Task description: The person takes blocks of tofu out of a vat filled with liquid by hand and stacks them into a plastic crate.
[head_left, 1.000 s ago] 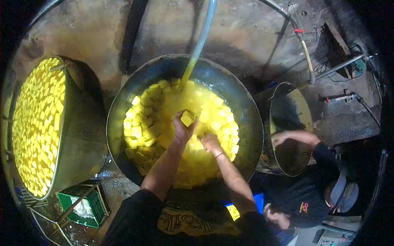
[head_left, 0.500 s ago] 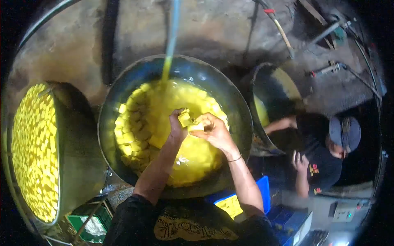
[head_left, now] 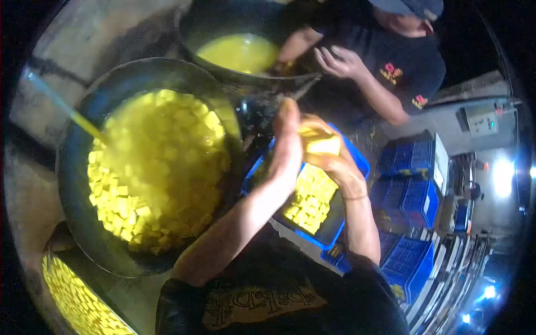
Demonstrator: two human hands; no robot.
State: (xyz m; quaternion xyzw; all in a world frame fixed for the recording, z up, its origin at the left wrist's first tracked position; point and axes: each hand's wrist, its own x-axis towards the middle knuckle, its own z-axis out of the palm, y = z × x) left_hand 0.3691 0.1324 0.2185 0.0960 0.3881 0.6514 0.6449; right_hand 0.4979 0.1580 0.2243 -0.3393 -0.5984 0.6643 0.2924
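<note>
Pale yellow tofu blocks [head_left: 322, 146] are in my right hand [head_left: 343, 167], whose fingers curl round them. My left hand [head_left: 287, 142] is upright against their left side, seen edge-on, so its palm and some fingers are hidden. Together the two hands hold the blocks above a blue crate [head_left: 319, 243]. Rows of yellow tofu cubes lie in this crate, under my hands. To the left, a large dark wok [head_left: 72, 184] holds many more cubes in cloudy yellow liquid.
A blue-and-yellow pole [head_left: 64, 109] slants into the wok. Across from me, a co-worker [head_left: 357, 64] reaches into another pan [head_left: 190, 47] of yellow liquid. Blue crates [head_left: 405, 204] are stacked at right. More cubes fill a vessel [head_left: 78, 296] at lower left.
My hands have moved from over the wok to over the blue crate, carrying the tofu blocks. The view has turned right, so the wok now appears further left.
</note>
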